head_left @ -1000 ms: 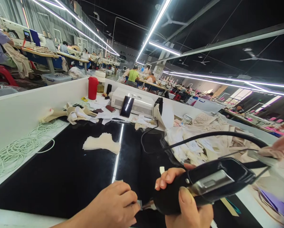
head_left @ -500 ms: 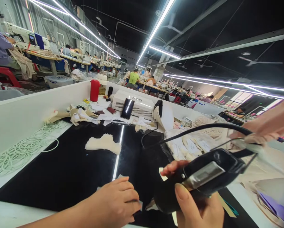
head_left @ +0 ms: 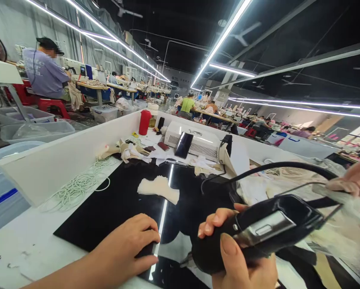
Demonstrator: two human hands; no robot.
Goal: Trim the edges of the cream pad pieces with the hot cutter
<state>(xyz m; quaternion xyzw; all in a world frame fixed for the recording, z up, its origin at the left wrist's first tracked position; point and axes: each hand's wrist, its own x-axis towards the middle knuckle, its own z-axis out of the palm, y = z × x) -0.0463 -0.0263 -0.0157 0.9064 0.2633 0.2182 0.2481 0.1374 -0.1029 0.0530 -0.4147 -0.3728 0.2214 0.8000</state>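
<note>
My left hand (head_left: 137, 241) lies palm down over the near part of the black board (head_left: 107, 212), its thumb spread from the fingers and nothing held. In my right hand (head_left: 243, 257) is a black handheld corded device (head_left: 267, 224) with a silver plate on its side. The thumb presses its near side and fingers wrap the far side. A black cable (head_left: 267, 165) arches beyond it. Another hand (head_left: 354, 176) enters from the right edge, at the device's far end, touching clear plastic there. Cream fabric pieces (head_left: 158, 189) lie stacked beyond my left hand.
Pale green cord (head_left: 80, 184) is heaped at left. Scraps, a dark phone (head_left: 184, 144), a red container (head_left: 144, 122) and a white vented box (head_left: 198, 138) stand at the back. White partitions edge the table. Bagged fabric (head_left: 258, 184) lies at right. Co-workers sit farther away.
The view has swung left, so the table's things appear farther right. My left thumb has spread from the fingers. The device stays in my right hand.
</note>
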